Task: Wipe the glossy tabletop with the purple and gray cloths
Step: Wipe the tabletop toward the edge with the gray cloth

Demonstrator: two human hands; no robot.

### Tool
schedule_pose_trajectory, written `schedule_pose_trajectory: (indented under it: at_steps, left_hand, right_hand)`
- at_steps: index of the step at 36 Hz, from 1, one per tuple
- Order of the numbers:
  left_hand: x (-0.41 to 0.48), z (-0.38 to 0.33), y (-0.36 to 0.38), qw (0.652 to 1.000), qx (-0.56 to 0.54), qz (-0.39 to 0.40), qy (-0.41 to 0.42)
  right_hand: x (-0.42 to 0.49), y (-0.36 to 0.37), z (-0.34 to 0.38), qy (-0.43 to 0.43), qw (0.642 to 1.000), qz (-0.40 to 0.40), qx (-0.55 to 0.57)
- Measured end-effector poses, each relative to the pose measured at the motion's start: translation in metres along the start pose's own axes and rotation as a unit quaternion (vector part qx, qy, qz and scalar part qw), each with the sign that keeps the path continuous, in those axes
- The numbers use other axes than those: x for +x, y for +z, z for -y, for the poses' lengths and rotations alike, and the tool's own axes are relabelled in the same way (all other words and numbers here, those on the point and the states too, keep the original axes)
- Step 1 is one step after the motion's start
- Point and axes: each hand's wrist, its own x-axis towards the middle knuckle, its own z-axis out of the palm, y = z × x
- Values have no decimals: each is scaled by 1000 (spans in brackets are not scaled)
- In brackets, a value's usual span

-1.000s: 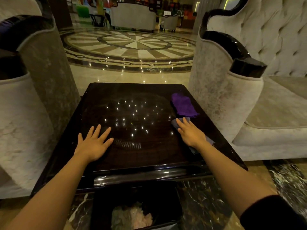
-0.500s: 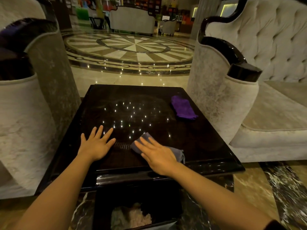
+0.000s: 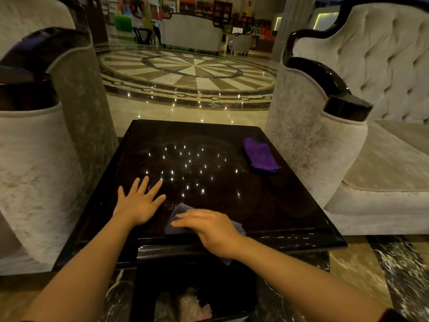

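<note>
The right hand [image 3: 210, 230] lies palm-down with fingers together and flat on the gray cloth [image 3: 180, 211], pressing it to the near edge of the tabletop [image 3: 209, 145]; the cloth is crumpled, one corner hanging off the near rim; the left hand [image 3: 139, 202] rests just beside it, fingers spread flat on bare surface; the tabletop is dark and glossy, speckled with light reflections; the purple cloth [image 3: 261, 155], folded, lies at the far right, well apart.
</note>
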Motion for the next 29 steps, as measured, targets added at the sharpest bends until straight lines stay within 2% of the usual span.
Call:
schedule_pose_trajectory:
  at_steps: [5,8,12,15,18,21,24,29]
  left_hand:
    - [0,2,0,1000,-1,-6,5]
    - [0,2,1,1000,-5,-3,8]
    - [1,3,0,1000,-7,0,8]
    - [1,3,1,1000,-8,-1,9]
    - [1,3,2,1000,-5,-1,8]
    - [1,4,2,1000,-4,3,8]
    - [1,4,1,1000,-3,4,9]
    - [2,2,1,1000,0,3,6]
  right_hand:
    - [21,-38,-12,35,991,-121,53]
    - [37,-70,-28,58,981,-185,7]
    - [56,-103,-58,94,968,-210,-104]
    - [69,-110,-84,122,956,-175,-204]
    - [79,-101,-112,188,947,-111,-235]
    - [80,-83,-139,286,935,-15,-209]
    - [78,-67,-157,334,922,58,-189]
    - [84,-50,-166,348,921,67,-160]
